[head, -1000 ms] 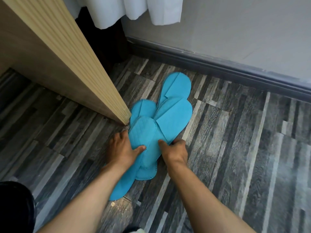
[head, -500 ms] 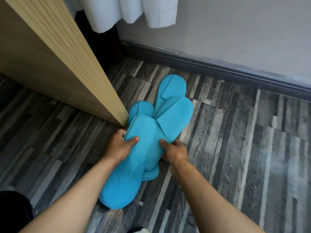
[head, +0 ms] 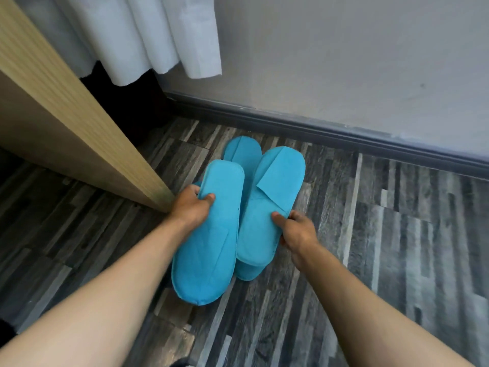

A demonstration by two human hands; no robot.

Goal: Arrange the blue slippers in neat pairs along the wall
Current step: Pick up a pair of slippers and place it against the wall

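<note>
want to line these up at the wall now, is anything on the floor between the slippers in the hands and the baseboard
Yes: another blue slipper lies on the floor just ahead, between the held slippers and the baseboard. The left hand grips one slipper, the right hand another. To the right, the strip along the baseboard looks clear.

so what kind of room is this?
Probably a hotel or guest room, near a closet. Clues: thin disposable blue slippers in both hands, white robe-like cloth hanging beside a wooden panel, and wood-look flooring.
</note>
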